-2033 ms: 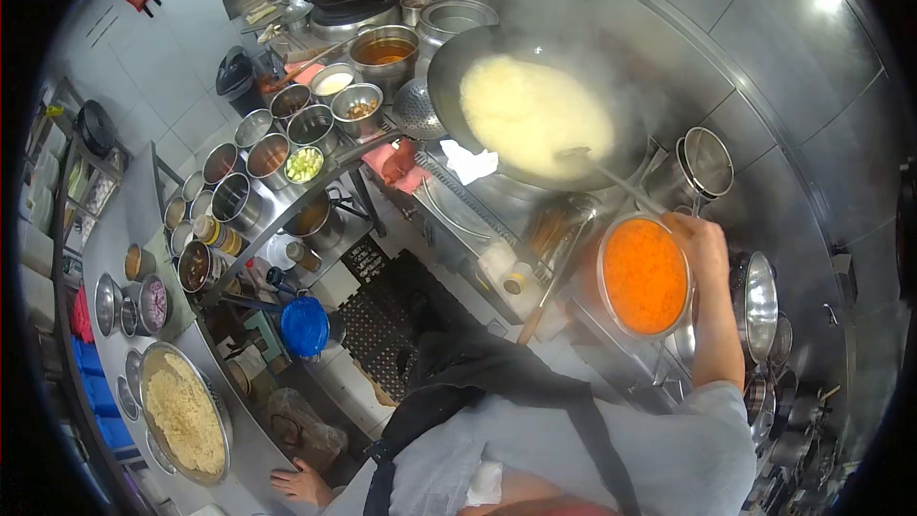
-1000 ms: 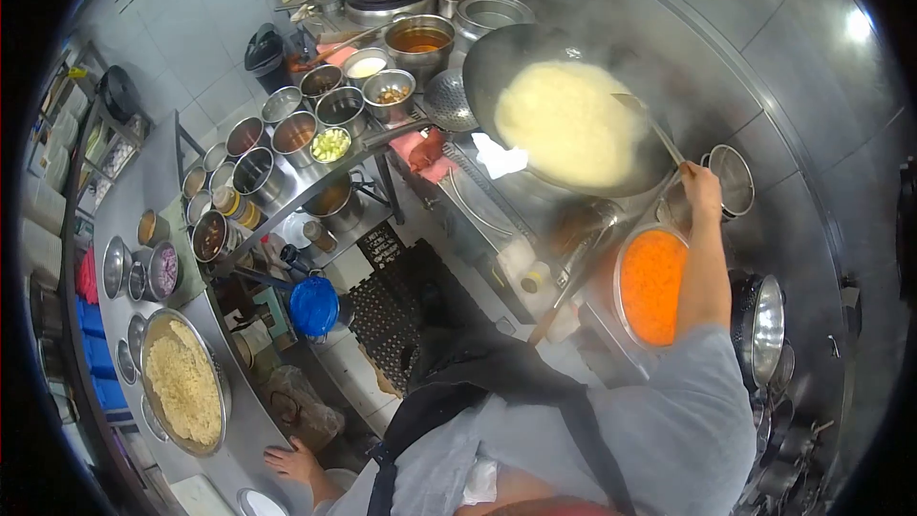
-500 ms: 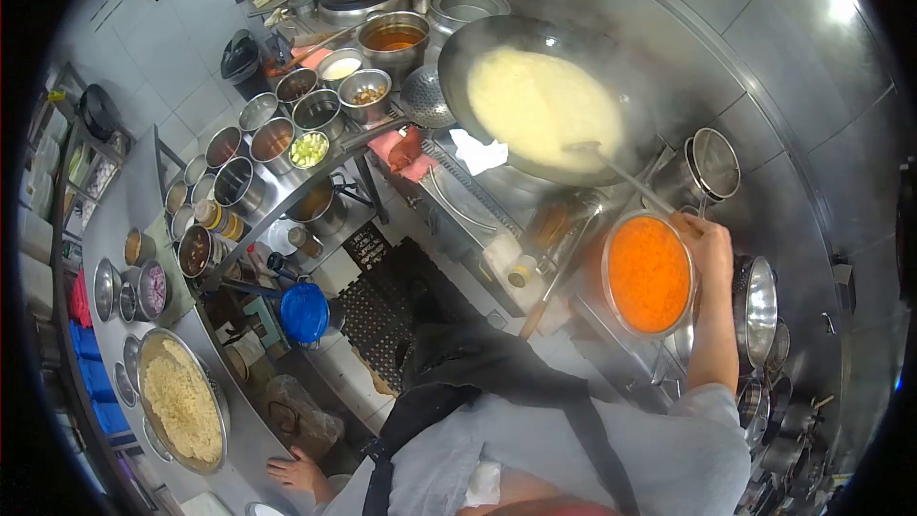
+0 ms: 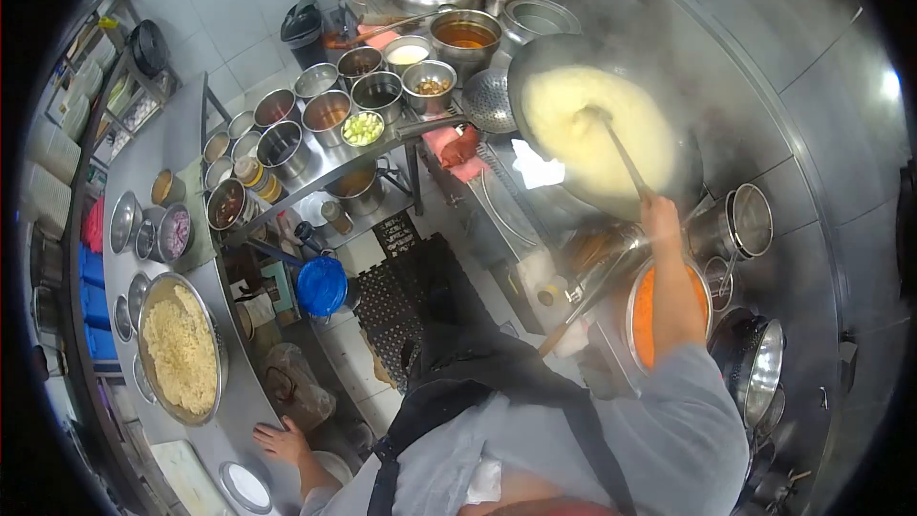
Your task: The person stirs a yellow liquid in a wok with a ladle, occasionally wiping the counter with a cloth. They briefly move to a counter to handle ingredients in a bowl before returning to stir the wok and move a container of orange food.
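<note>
My right hand (image 4: pixel 659 215) is closed around the handle of a long ladle (image 4: pixel 622 155). The ladle's head is sunk in pale yellow, steaming liquid (image 4: pixel 573 158) and cannot be made out. That liquid fills much of a large dark wok (image 4: pixel 527 57). Below my right forearm, partly covered by it, sits a container of bright orange food (image 4: pixel 646 317). My left hand (image 4: pixel 280 440) lies flat, fingers spread, on the edge of the steel counter (image 4: pixel 250 401), holding nothing. Near it are a big bowl of pale yellow crumbly food (image 4: pixel 181 354) and a small bowl of white contents (image 4: pixel 248 487).
Several steel pots of sauces and ingredients crowd the shelf, including a pot of reddish-orange liquid (image 4: pixel 465 35) and chopped green pieces (image 4: pixel 363 129). A perforated skimmer (image 4: pixel 489 100) lies beside the wok. Strainers (image 4: pixel 752 220) stand right. A white cutting board (image 4: pixel 189 478) lies front left.
My right hand has moved up and left toward the wok, pushing the ladle deeper into the liquid. My left hand has shifted slightly up on the counter. The camera view has turned.
</note>
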The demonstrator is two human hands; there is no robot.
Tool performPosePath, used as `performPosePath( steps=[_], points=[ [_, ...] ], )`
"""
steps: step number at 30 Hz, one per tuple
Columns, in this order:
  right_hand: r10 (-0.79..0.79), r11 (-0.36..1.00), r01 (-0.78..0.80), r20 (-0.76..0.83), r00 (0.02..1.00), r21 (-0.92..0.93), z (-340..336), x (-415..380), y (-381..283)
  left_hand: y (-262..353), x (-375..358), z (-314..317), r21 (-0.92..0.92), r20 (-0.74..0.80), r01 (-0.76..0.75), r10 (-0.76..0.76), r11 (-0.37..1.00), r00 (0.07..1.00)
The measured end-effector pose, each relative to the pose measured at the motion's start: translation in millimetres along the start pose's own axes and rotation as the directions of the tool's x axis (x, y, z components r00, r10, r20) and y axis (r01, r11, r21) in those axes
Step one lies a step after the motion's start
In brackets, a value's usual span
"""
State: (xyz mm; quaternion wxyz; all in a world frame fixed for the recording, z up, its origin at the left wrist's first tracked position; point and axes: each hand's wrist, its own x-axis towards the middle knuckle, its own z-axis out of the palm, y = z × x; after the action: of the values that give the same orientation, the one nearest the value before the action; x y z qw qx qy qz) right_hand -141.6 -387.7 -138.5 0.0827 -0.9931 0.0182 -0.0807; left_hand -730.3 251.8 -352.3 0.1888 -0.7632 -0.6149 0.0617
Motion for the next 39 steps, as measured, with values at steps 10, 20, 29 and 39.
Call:
performPosePath(
  steps=[10, 20, 29, 39],
  points=[
    [0.374, 0.926, -0.368, 0.058, 0.926, -0.085, -32, 65, 11, 0, 2, 1, -0.028, 0.029, 0.012, -0.012, 1.0, 1.0],
    [0.235, 0.971, -0.236, -0.203, 0.951, 0.02, -152, -39, 102, -3, 1, 14, 0.077, -0.036, -0.008, 0.011, 0.997, 0.999],
    [0.266, 0.964, -0.26, -0.125, 0.956, 0.063, -199, -140, 83, -7, 3, 30, 0.097, -0.112, -0.012, 0.023, 0.995, 0.993],
    [-0.052, 0.995, 0.056, -0.048, 0.997, 0.078, -73, -100, 40, -3, 1, 17, 0.103, -0.076, -0.002, 0.01, 0.995, 0.997]
  ],
)
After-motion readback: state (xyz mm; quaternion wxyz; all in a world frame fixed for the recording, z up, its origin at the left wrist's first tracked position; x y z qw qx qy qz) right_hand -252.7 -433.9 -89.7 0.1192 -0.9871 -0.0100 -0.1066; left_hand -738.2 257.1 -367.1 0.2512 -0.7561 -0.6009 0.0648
